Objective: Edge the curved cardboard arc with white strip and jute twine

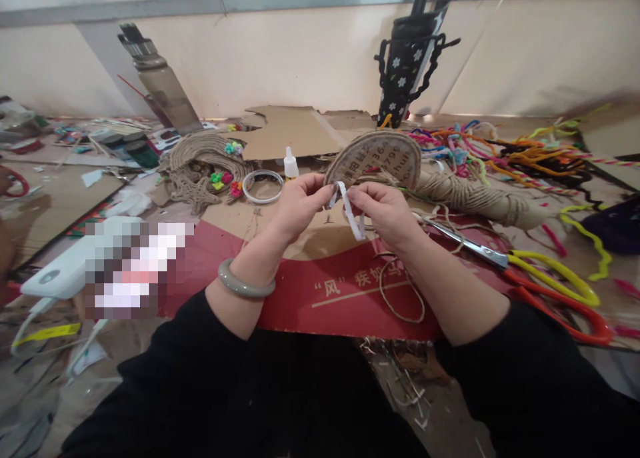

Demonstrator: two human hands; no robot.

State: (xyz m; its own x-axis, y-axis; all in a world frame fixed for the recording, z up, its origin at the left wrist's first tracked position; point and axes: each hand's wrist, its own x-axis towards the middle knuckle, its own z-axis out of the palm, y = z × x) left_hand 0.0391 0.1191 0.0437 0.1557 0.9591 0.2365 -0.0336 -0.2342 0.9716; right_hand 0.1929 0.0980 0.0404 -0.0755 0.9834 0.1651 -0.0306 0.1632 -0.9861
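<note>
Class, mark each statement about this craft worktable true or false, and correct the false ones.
1. The left hand and the right hand both hold the white strip. True.
2. The grey bangle is worn on the right arm. False: the bangle is on the left arm.
3. The scissors have two blue handles. False: the scissors have one yellow and one orange-red handle.
4. A small white bottle stands near a round ring. True.
5. The black flowered tumbler lies flat. False: the tumbler stands upright.

The strip point(351, 213) is before the disc point(376, 158) — ring point(263, 201) and small bottle point(291, 165) left, scissors point(493, 255) right.
</note>
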